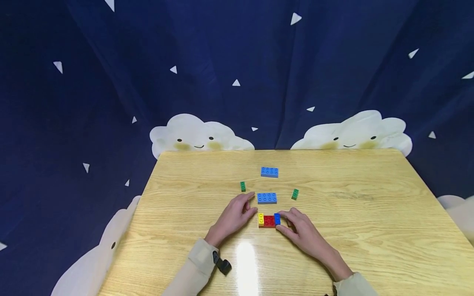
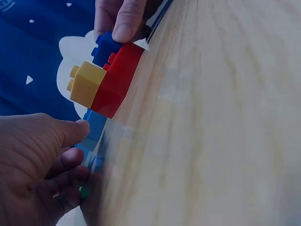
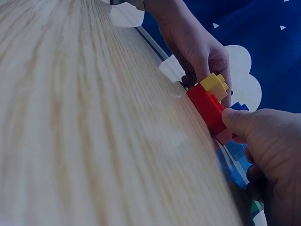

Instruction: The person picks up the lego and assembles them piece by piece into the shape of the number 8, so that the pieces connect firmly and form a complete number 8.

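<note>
On the table stands a red building brick (image 1: 269,221) with a yellow brick (image 1: 261,220) on its left end and a dark blue brick (image 1: 277,218) on its right end. My right hand (image 1: 304,232) pinches the dark blue brick between thumb and fingers; in the right wrist view the thumb covers part of it. To the left of the yellow brick is my left hand (image 1: 234,214), apart from it and holding nothing, its fingers loosely bent. The left wrist view shows the yellow brick (image 2: 88,84) and the red brick (image 2: 117,80) close up.
A lighter blue brick (image 1: 267,198) lies just behind the red one, and another blue brick (image 1: 269,172) farther back. Small green bricks lie on either side, one at left (image 1: 242,186) and one at right (image 1: 295,194). A dark blue curtain (image 1: 229,49) hangs behind the wooden table (image 1: 370,213).
</note>
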Demonstrator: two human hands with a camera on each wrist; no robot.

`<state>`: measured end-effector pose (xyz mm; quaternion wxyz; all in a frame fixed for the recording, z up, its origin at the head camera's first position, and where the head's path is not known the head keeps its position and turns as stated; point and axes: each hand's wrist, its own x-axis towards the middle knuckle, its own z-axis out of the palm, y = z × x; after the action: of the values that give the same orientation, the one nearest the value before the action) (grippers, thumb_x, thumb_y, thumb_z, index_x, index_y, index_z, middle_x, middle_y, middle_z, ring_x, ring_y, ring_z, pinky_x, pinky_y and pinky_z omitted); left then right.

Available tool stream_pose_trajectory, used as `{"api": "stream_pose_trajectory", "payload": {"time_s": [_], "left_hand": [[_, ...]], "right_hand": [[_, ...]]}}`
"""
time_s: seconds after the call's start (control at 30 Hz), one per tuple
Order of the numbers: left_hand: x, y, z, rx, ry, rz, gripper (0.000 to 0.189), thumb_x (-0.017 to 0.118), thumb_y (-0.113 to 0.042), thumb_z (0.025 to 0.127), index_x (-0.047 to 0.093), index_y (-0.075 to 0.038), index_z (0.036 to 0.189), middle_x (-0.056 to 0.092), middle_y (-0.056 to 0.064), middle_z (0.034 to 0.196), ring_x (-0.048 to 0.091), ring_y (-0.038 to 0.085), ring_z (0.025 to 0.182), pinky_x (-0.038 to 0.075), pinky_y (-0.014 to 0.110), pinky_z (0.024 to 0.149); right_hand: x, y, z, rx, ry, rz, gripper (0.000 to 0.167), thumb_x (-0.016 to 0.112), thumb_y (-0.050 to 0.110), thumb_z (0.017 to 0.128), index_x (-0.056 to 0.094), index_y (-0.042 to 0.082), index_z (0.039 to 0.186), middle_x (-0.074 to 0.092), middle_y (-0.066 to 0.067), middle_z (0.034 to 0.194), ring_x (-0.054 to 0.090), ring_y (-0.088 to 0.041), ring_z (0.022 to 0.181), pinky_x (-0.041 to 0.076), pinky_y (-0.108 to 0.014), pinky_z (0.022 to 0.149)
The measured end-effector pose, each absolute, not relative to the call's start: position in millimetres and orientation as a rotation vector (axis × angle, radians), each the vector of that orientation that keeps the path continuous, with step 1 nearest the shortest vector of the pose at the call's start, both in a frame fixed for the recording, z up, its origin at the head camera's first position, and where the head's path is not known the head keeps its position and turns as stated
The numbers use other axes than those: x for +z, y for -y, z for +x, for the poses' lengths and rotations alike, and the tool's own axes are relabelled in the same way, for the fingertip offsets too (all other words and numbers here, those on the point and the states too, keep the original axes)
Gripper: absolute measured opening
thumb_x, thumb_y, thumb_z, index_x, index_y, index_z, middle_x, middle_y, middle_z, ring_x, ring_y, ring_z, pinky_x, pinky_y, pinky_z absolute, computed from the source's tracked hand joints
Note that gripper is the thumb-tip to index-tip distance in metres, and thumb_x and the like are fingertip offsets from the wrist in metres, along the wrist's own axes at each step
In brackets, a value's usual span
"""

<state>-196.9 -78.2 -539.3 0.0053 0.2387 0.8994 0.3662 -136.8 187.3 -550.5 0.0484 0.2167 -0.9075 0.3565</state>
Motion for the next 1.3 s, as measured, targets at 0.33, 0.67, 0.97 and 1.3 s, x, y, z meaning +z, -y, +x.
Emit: {"api": "stream_pose_trajectory", "payload": {"time_s": [0.33, 0.67, 0.97, 1.3], "left_hand": [[-540.7, 72.1, -206.6, 1.118, -2.829, 0.735, 0.057, 0.072, -0.029, 0.101, 0.055, -0.004, 0.149, 0.056, -0.007, 0.086, 0.050, 0.008, 0.075, 0.045, 0.027, 0.071], [-540.6, 66.9, -212.9, 1.074, -2.841, 0.743, 0.056, 0.074, -0.032, 0.099, 0.059, -0.006, 0.146, 0.055, -0.008, 0.084, 0.050, 0.008, 0.074, 0.043, 0.026, 0.068], [-542.6, 63.6, -218.5, 1.031, -2.834, 0.742, 0.055, 0.075, -0.034, 0.099, 0.061, -0.008, 0.145, 0.055, -0.008, 0.082, 0.050, 0.007, 0.070, 0.040, 0.024, 0.064], [-540.1, 60.5, -221.9, 0.981, -2.834, 0.768, 0.048, 0.074, -0.033, 0.099, 0.065, -0.007, 0.139, 0.056, -0.008, 0.081, 0.049, 0.006, 0.069, 0.039, 0.023, 0.061]], "right_hand": [[-553.0, -187.5, -136.9, 1.079, 2.755, 0.661, 0.042, 0.075, 0.036, 0.098, 0.071, 0.011, 0.131, 0.049, 0.006, 0.085, 0.039, -0.005, 0.072, 0.034, -0.023, 0.064], [-552.9, -187.9, -136.3, 1.088, 2.747, 0.666, 0.040, 0.075, 0.036, 0.098, 0.071, 0.013, 0.130, 0.049, 0.005, 0.085, 0.039, -0.005, 0.072, 0.033, -0.023, 0.065], [-553.5, -188.4, -135.8, 1.094, 2.731, 0.684, 0.041, 0.075, 0.036, 0.098, 0.071, 0.012, 0.131, 0.049, 0.007, 0.085, 0.040, -0.005, 0.073, 0.034, -0.023, 0.065], [-552.2, -189.2, -135.2, 1.095, 2.743, 0.669, 0.038, 0.074, 0.036, 0.099, 0.071, 0.015, 0.130, 0.048, 0.009, 0.085, 0.040, -0.003, 0.072, 0.034, -0.025, 0.067]]}}
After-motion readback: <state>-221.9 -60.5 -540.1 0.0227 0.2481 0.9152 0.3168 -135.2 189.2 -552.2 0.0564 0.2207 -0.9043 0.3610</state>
